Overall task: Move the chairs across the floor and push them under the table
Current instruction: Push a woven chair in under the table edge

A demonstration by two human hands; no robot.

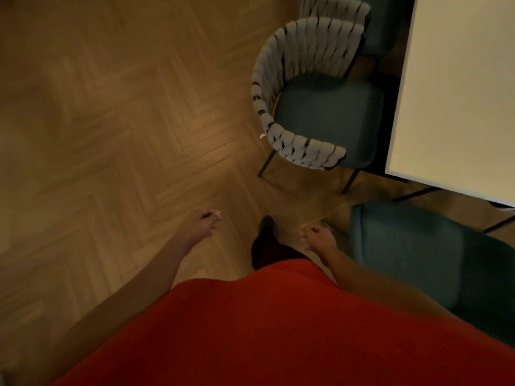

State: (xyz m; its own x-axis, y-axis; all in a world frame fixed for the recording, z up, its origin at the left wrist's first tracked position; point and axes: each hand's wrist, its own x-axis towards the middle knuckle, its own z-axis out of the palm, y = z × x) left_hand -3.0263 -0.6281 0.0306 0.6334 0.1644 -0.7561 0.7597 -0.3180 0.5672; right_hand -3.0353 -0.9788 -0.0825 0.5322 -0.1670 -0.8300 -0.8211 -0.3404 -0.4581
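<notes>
A chair [328,118] with a dark teal seat and a grey woven curved back stands beside the white table [457,87], its seat facing the table edge. Behind it, another woven-back chair [334,8] shows at the top edge. A third teal seat [412,246] lies at the right near the table's corner, its back hidden. My left hand [203,224] hangs over the floor with fingers curled, holding nothing. My right hand [317,236] is closed in a loose fist just left of the third seat, touching no chair.
Herringbone wood floor [125,121] spreads open to the left. My red garment [250,330] fills the bottom, with a dark-socked foot [266,240] stepping forward between my hands. Thin black table legs [412,194] show under the table's corner.
</notes>
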